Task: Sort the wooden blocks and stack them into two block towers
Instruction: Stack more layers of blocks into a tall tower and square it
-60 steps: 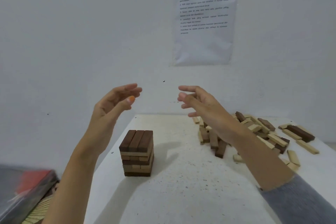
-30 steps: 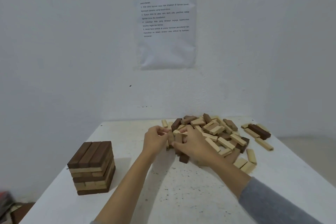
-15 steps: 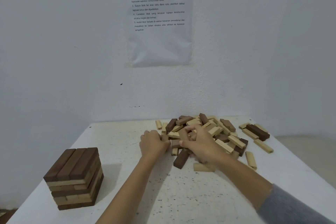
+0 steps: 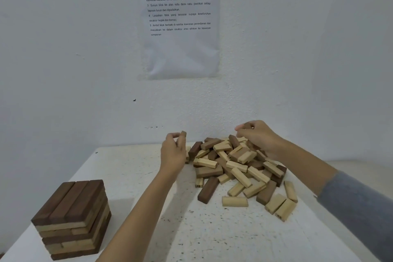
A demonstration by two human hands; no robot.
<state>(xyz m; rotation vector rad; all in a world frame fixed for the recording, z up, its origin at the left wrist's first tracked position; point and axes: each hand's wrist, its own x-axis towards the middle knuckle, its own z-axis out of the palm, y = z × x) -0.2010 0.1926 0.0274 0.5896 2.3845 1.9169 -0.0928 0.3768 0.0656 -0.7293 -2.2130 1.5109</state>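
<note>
While the left hand [image 4: 173, 153] hangs raised at the left edge of the pile [image 4: 234, 165], its thumb and fingers pinch a dark block [image 4: 183, 133] by one end, and the block's tip shows above the knuckles. The right hand [image 4: 258, 136] hovers over the far right part of the pile with its fingers curled inward; whether they hold a block I cannot tell. A grey sleeve [image 4: 359, 212] covers that forearm.

The pile is a loose heap of dark and light blocks on the white, speckled bench [image 4: 212, 238]. The tower [image 4: 72, 217] stands well left of the pile and nearer the camera, by the bench's left edge. It has alternating dark and light layers and three dark blocks side by side on top. A printed sheet [image 4: 180, 27] hangs on the wall [image 4: 63, 59] above the pile.
</note>
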